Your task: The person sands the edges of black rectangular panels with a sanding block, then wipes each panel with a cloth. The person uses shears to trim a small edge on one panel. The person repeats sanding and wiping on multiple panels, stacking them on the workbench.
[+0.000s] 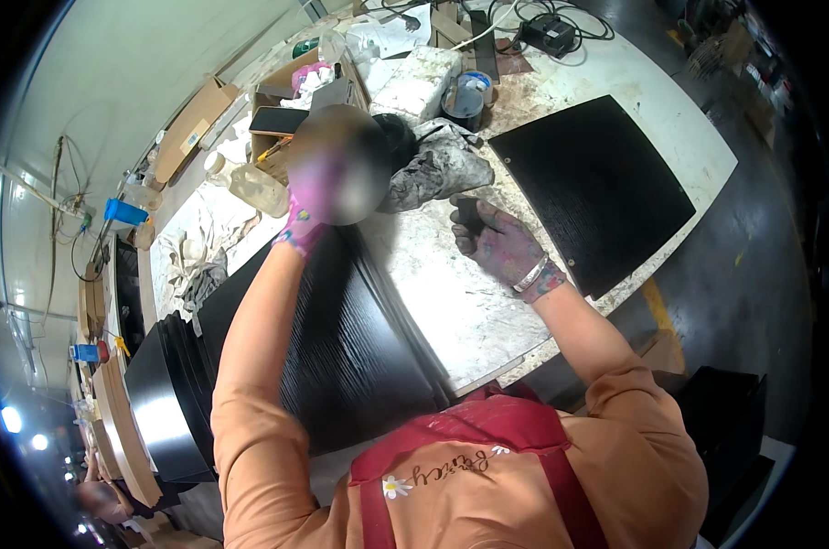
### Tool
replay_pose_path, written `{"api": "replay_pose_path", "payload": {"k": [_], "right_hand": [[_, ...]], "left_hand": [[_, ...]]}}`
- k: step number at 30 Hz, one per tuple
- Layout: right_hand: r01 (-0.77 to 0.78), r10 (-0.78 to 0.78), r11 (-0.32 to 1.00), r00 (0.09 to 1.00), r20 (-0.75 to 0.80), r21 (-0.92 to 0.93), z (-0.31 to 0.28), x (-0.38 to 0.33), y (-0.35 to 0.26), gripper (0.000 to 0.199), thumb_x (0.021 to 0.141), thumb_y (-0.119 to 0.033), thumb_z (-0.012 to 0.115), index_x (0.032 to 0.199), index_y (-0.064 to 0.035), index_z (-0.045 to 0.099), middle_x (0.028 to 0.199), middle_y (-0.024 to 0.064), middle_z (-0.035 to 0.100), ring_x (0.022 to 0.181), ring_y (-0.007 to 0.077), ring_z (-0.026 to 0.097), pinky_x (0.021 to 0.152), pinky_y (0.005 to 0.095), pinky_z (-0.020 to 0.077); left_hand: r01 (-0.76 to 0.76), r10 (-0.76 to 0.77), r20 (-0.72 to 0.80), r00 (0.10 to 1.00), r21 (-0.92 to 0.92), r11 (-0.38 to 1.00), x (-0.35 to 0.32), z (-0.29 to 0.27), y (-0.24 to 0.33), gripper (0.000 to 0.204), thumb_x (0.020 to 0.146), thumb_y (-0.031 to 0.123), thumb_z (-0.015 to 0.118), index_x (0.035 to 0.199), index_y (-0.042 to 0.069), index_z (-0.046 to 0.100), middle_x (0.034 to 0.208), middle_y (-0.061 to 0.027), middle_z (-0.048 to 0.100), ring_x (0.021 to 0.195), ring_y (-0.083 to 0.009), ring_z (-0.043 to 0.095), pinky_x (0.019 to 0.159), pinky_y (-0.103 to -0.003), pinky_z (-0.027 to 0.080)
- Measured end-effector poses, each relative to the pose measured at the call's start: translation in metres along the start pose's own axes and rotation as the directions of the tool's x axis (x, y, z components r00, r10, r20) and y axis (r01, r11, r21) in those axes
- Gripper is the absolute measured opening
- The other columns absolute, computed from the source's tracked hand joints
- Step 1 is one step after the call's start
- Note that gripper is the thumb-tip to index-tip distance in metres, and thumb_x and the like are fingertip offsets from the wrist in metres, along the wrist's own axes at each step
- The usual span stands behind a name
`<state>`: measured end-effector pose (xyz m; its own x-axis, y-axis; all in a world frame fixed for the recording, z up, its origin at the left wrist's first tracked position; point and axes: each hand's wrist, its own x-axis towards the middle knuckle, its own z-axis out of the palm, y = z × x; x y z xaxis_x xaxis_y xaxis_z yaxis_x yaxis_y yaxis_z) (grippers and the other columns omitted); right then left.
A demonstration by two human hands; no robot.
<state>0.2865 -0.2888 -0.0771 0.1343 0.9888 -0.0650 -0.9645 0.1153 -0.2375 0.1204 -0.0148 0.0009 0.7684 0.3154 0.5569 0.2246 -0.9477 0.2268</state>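
The black panel (606, 183) at right on the table (446, 293) could be smudged if brushed by the dark pad (470, 216) held in the curled right hand (506, 242), the blurred left hand (311, 190) being unreadable.

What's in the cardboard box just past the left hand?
In the box, something pink and crumpled white material show. A dark phone-like slab overlaps its near side. The blurred round thing at the left hand hides part; the bottom is covered.

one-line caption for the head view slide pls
Between black panels at a cluttered worktable, a gloved right hand holds a small dark piece; the left hand is blurred.
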Motion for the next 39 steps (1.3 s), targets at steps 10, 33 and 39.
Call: {"api": "replay_pose_path", "payload": {"k": [10, 33, 39], "right_hand": [[0.001, -0.006, 0.998, 0.997, -0.078, -0.064, 0.0, 0.029, 0.0, 0.031, 0.095, -0.02, 0.06, 0.122, -0.0048, 0.054, 0.111, 0.01, 0.063, 0.095, 0.0233, 0.062, 0.083, 0.0369, 0.0533], [-0.035, -0.47, -0.367, 0.869, 0.153, -0.93, 0.066, 0.206, -0.038, 0.045, 0.084, -0.03, 0.068, 0.118, -0.0016, 0.061, 0.115, 0.0236, 0.063, 0.11, 0.0378, 0.059, 0.095, 0.0409, 0.0452], [-0.085, -0.464, -0.431, 0.875, 0.14, -0.898, 0.076, 0.214, -0.027, 0.045, 0.082, -0.032, 0.069, 0.115, -0.0018, 0.061, 0.113, 0.0237, 0.063, 0.108, 0.0381, 0.06, 0.093, 0.0427, 0.0461]], "left_hand": [[-0.163, 0.157, 0.042, 0.987, 0.272, 0.949, 0.02, 0.087, -0.032, 0.039, 0.088, 0.028, 0.064, 0.121, 0.007, 0.06, 0.118, -0.0132, 0.061, 0.109, -0.0287, 0.058, 0.094, -0.039, 0.046], [-0.031, 0.098, -0.32, 0.942, 0.208, 0.978, 0.029, 0.018, -0.044, 0.02, 0.083, 0.025, 0.07, 0.085, 0.007, 0.061, 0.077, -0.0071, 0.056, 0.068, -0.0229, 0.056, 0.059, -0.036, 0.046], [0.01, 0.064, -0.349, 0.935, 0.206, 0.979, 0.029, 0.024, -0.039, 0.015, 0.075, 0.02, 0.07, 0.08, 0.01, 0.059, 0.075, -0.0084, 0.054, 0.069, -0.0272, 0.054, 0.058, -0.04, 0.044]]}}
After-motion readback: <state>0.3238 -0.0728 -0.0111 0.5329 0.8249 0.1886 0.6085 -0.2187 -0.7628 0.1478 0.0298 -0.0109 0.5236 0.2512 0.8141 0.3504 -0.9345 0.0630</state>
